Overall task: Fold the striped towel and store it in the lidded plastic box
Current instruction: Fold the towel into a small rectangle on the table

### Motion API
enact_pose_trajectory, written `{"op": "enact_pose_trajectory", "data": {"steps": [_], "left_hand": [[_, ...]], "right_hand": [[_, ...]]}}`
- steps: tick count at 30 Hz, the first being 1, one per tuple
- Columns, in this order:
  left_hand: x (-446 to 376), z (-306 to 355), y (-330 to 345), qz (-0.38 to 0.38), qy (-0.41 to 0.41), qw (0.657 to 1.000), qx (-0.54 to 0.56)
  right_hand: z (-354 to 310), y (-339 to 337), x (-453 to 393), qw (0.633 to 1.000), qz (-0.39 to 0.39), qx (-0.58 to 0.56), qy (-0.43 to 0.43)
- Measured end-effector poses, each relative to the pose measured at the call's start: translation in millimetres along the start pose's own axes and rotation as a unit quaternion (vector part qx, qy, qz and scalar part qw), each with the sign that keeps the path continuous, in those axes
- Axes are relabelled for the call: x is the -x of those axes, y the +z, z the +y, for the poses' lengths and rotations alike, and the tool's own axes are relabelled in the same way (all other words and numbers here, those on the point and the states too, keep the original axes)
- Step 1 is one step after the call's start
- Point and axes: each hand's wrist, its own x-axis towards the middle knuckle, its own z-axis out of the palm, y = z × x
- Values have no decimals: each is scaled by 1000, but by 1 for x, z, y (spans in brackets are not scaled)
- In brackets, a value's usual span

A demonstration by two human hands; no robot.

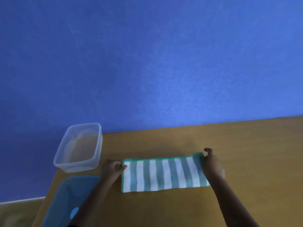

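Observation:
The striped towel (164, 173), teal and white with a green hem, lies flat on the wooden table (246, 153) as a long folded rectangle. My left hand (113, 169) pinches its left edge near the far corner. At the far right corner my right hand (211, 164) grips the towel's right edge, one finger raised. The clear plastic box (78, 147) stands without its lid at the table's far left corner. Its blue lid (65, 199) lies on the table in front of the box, partly hidden by my left forearm.
A blue wall (147, 63) rises right behind the table's far edge. The table's left edge runs close beside the box and the lid, with floor (18, 213) beyond it. Bare tabletop stretches to the right of the towel.

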Motion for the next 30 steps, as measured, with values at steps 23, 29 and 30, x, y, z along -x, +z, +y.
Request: {"op": "enact_pose_trajectory", "data": {"steps": [23,29,30], "left_hand": [[34,1,36,94,-46,977,186],[34,-29,42,61,-126,974,175],[34,-31,43,61,-130,975,170]], "right_hand": [[36,30,25,991,-69,-4,115],[38,31,27,992,-65,-1,107],[39,30,28,993,-64,2,103]]}}
